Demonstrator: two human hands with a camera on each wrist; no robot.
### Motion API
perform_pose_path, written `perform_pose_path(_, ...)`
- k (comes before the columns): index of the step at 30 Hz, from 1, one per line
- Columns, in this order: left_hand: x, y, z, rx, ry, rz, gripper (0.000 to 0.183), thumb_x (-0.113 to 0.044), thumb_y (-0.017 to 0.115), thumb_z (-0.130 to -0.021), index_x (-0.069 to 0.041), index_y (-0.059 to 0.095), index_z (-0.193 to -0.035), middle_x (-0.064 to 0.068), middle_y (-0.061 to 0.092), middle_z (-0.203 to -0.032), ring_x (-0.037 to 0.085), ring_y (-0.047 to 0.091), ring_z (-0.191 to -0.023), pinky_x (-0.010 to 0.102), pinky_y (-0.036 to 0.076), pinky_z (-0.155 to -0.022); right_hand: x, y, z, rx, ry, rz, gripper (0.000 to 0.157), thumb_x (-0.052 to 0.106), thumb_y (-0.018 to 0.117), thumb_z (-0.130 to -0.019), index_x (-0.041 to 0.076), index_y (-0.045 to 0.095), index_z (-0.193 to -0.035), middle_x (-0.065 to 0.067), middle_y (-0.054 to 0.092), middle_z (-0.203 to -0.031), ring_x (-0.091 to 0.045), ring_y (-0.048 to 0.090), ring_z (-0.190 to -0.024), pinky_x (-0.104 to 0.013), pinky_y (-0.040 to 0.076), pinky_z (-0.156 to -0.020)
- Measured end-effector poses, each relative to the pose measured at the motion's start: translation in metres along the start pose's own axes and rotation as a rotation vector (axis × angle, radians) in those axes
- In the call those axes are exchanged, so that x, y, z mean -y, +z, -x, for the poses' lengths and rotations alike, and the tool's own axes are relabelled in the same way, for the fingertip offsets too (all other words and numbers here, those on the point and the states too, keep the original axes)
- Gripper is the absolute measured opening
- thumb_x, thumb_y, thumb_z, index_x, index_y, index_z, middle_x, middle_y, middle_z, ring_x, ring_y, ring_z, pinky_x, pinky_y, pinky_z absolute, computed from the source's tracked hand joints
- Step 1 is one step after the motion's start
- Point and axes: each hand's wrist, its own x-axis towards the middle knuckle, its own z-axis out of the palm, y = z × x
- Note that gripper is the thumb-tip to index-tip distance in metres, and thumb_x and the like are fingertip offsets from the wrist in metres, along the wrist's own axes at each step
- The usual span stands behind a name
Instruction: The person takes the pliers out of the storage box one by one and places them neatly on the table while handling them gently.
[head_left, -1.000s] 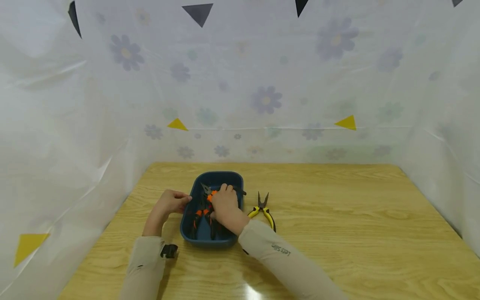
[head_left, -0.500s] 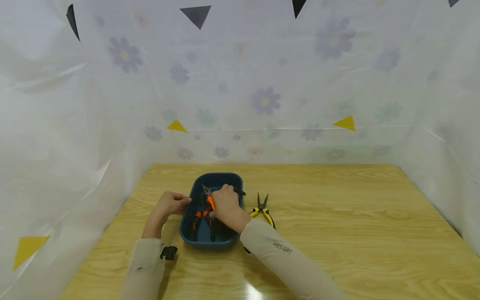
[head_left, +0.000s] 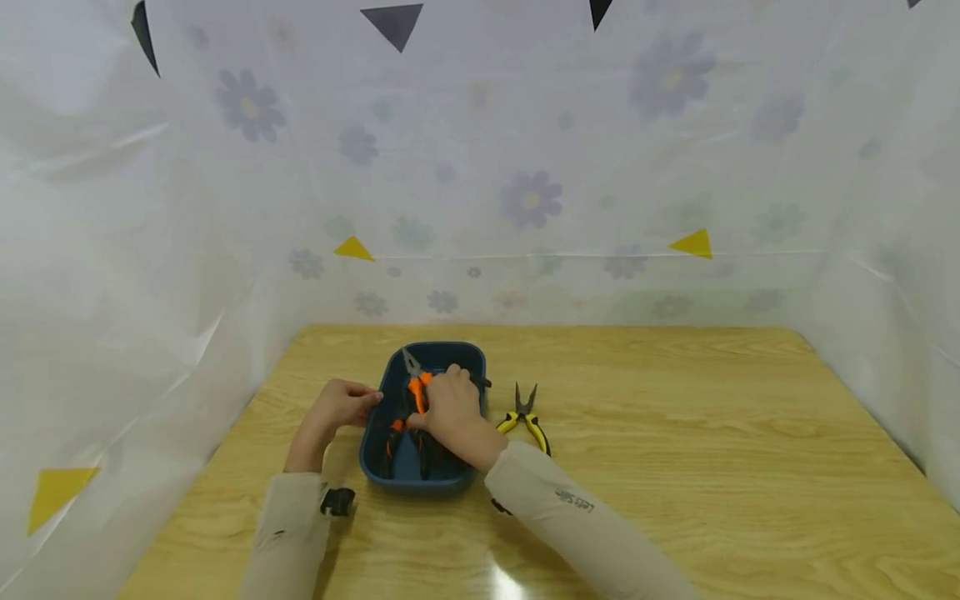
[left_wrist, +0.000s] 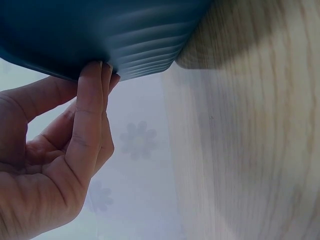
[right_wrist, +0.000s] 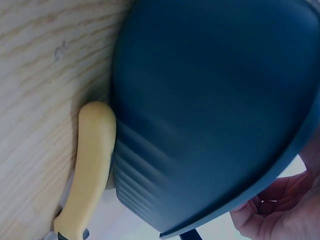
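Observation:
A dark blue plastic bin (head_left: 416, 485) stands on the table with several pliers inside. My left hand (head_left: 343, 406) pinches its left rim between thumb and fingers; the left wrist view shows the fingertips against the bin's outer wall (left_wrist: 100, 37). My right hand (head_left: 453, 410) reaches over the right side into the bin and grips orange-handled pliers (head_left: 417, 390), whose jaws point to the far left corner. Their other parts are hidden under the hand. Nearer the front lie black-and-orange-handled pliers (head_left: 397, 432). In the right wrist view my right hand (right_wrist: 287, 210) is partly hidden behind the rim.
Yellow-handled needle-nose pliers (head_left: 523, 412) lie spread on the table just right of the bin; one yellow handle (right_wrist: 92, 160) is beside its wall. A black handle end (head_left: 486, 383) sticks out over the right rim. A flowered sheet (head_left: 532, 200) hangs behind the table.
The orange-handled pliers have shifted toward the bin's far left corner, showing more of their jaws and handle. My right hand has turned slightly with them. The left hand stays on the rim.

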Motion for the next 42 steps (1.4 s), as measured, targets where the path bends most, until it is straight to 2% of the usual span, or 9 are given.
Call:
perform_pose_path(7, -0.001, 0.0, 0.0, 0.011, 0.007, -0.002, 0.034, -0.019, 0.055, -0.088, 0.007, 0.058, -0.11, 0.017, 0.062, -0.091, 0.019, 0.061, -0.071, 0.04, 0.052, -0.072, -0.002, -0.001, 0.005, -0.046, 0.02, -0.03, 0.055, 0.066, 0.063, -0.063, 0.011, 0.055, -0.058, -0.008, 0.046, -0.075, -0.018, 0.042, -0.062, -0.025, 0.042, -0.048)
perform_pose_path(12, -0.001, 0.001, -0.001, 0.002, 0.008, -0.005, 0.033, -0.019, 0.055, -0.088, 0.007, 0.059, -0.109, 0.017, 0.061, -0.091, 0.018, 0.061, -0.07, 0.041, 0.052, -0.072, -0.006, -0.008, 0.012, -0.094, 0.017, -0.052, 0.054, 0.065, 0.062, -0.064, 0.014, 0.05, -0.052, -0.006, 0.045, -0.071, -0.017, 0.042, -0.061, -0.025, 0.04, -0.048)
perform_pose_path(16, -0.002, 0.002, -0.001, 0.006, 0.02, -0.004, 0.034, -0.019, 0.056, -0.088, 0.007, 0.059, -0.108, 0.018, 0.061, -0.09, 0.019, 0.061, -0.07, 0.041, 0.052, -0.071, -0.012, -0.013, 0.014, -0.107, 0.025, -0.08, 0.053, 0.063, 0.062, -0.066, 0.013, 0.051, -0.055, -0.005, 0.044, -0.07, -0.017, 0.041, -0.059, -0.025, 0.039, -0.048)
perform_pose_path(20, -0.003, 0.003, -0.002, 0.007, 0.027, 0.003, 0.032, -0.017, 0.056, -0.088, 0.008, 0.059, -0.107, 0.017, 0.062, -0.089, 0.019, 0.062, -0.069, 0.041, 0.052, -0.07, -0.018, -0.016, 0.017, -0.125, 0.048, -0.14, 0.051, 0.06, 0.064, -0.066, 0.011, 0.051, -0.062, -0.005, 0.042, -0.069, -0.016, 0.039, -0.055, -0.024, 0.036, -0.043)
perform_pose_path(25, -0.004, 0.005, -0.004, 0.016, 0.024, -0.003, 0.031, -0.016, 0.056, -0.088, 0.008, 0.059, -0.108, 0.016, 0.062, -0.088, 0.018, 0.061, -0.07, 0.038, 0.053, -0.069, -0.025, -0.018, 0.022, -0.137, 0.087, -0.188, 0.05, 0.059, 0.062, -0.066, 0.013, 0.047, -0.06, -0.004, 0.04, -0.067, -0.016, 0.038, -0.051, -0.023, 0.032, -0.038)
perform_pose_path(32, -0.003, 0.003, -0.005, 0.03, 0.028, -0.018, 0.033, -0.017, 0.055, -0.088, 0.008, 0.058, -0.11, 0.017, 0.062, -0.091, 0.019, 0.061, -0.072, 0.036, 0.053, -0.068, -0.031, -0.02, 0.027, -0.159, 0.125, -0.18, 0.053, 0.062, 0.063, -0.065, 0.011, 0.048, -0.062, -0.004, 0.041, -0.064, -0.015, 0.038, -0.048, -0.023, 0.031, -0.038)
perform_pose_path(42, 0.004, -0.004, -0.002, 0.022, 0.011, -0.015, 0.034, -0.017, 0.055, -0.088, 0.009, 0.057, -0.11, 0.015, 0.063, -0.089, 0.018, 0.061, -0.071, 0.036, 0.053, -0.067, -0.033, -0.024, 0.035, -0.179, 0.118, -0.219, 0.052, 0.06, 0.063, -0.065, 0.011, 0.047, -0.059, -0.003, 0.04, -0.065, -0.016, 0.037, -0.05, -0.023, 0.031, -0.039)
